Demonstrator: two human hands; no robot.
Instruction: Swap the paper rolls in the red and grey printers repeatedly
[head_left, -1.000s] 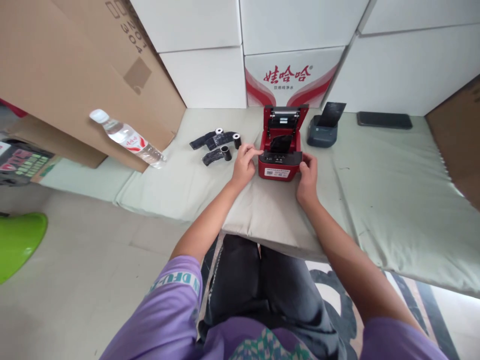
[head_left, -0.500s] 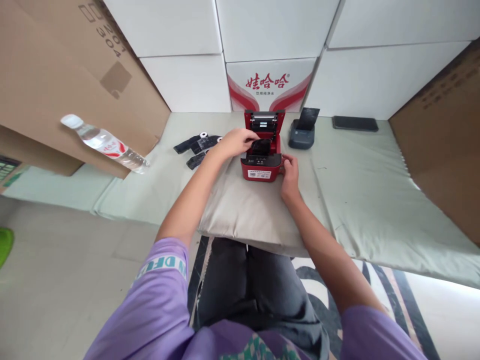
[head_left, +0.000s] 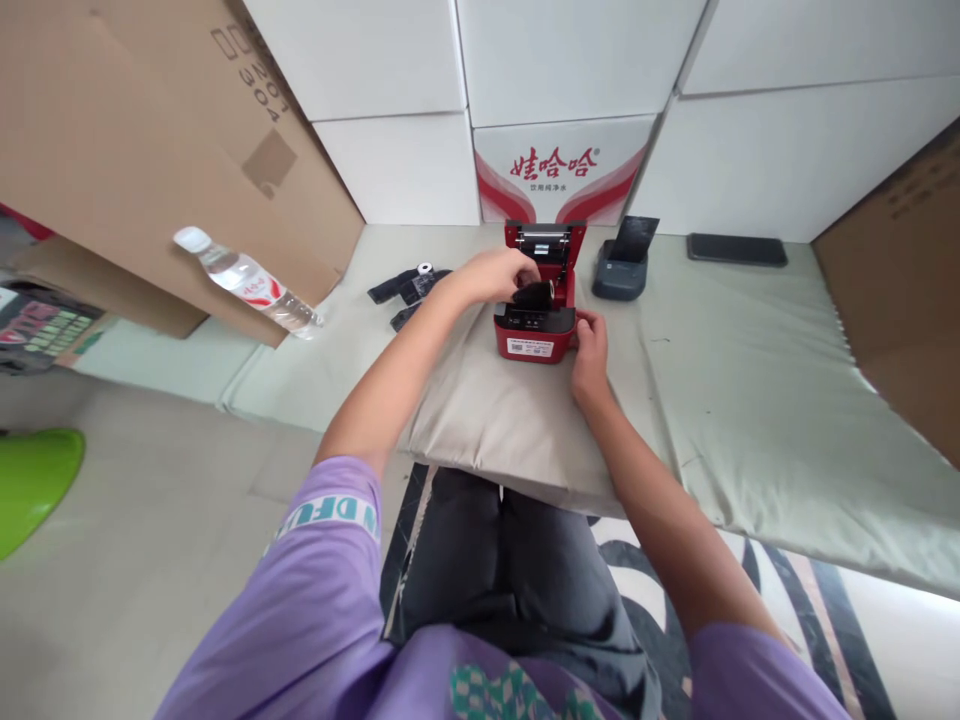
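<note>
A small red printer (head_left: pixel 536 335) stands on a beige cushion (head_left: pixel 495 420) with its lid up. My left hand (head_left: pixel 491 275) reaches over its open bay and grips a black roll (head_left: pixel 536 295) there. My right hand (head_left: pixel 590 340) holds the printer's right front corner, fingers against the casing. Left of the printer lie loose black rolls (head_left: pixel 409 290), partly hidden behind my left forearm.
A grey printer (head_left: pixel 619 275) with its lid up stands to the right, a dark phone (head_left: pixel 736 250) beyond it. A water bottle (head_left: pixel 247 282) leans against a cardboard box (head_left: pixel 150 160). White boxes (head_left: pixel 570 110) wall the back. Another cardboard sheet (head_left: pixel 896 280) stands right.
My left hand moved from the printer's left side up over the open bay and closed on the black roll. My right hand stayed at the printer's right corner.
</note>
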